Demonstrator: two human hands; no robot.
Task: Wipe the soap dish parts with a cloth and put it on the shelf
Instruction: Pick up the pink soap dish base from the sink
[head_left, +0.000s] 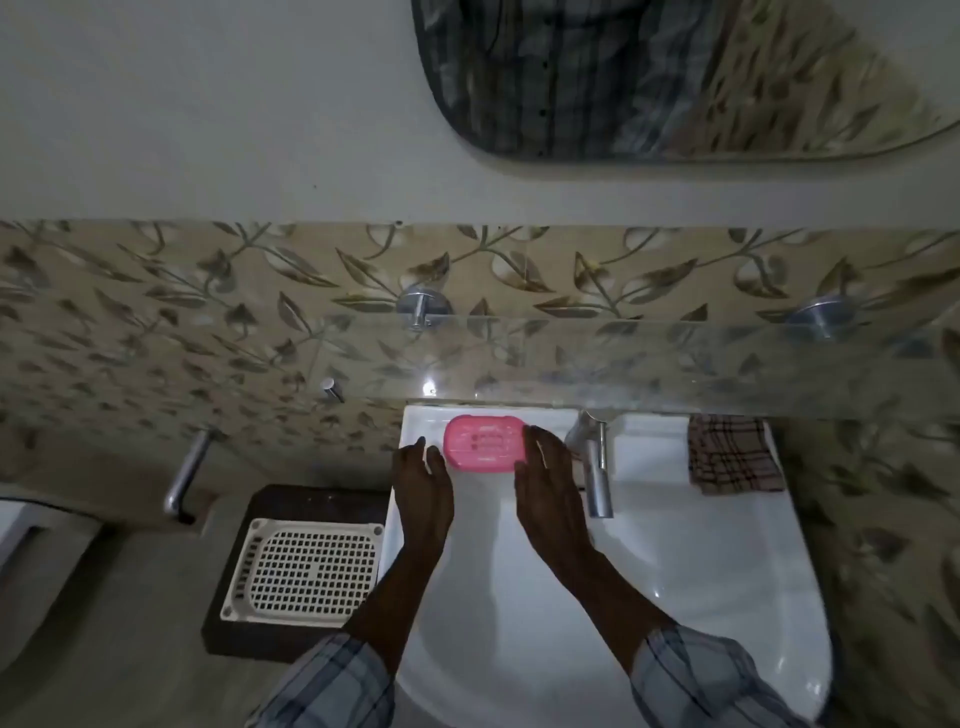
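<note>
The pink translucent plastic soap dish (484, 443), a rounded rectangle with a slotted top face, lies flat on the back ledge of the white ceramic washbasin (675, 571). Its long axis runs left to right, parallel to the tiled wall behind it. One short end points toward the chrome tap (595, 467) just to its right, and the other points toward the basin's left corner.

My left hand (421, 483) is at the dish's left end and my right hand (548, 488) at its right end, so the dish sits between them. The fingers (415, 447) of my left hand are straight and loosely spread, right beside the left end. The fingers (540, 441) of my right hand are also straight and lie along the right end, overlapping its edge. Neither hand curls around the dish (whether the fingertips actually touch the plastic I cannot tell in this dim light).

The brown checked cloth (732, 454) lies folded on the ledge on the far side of the tap, well apart from both hands. The clear glass shelf (675, 364) hangs above the basin on round metal brackets.
</note>
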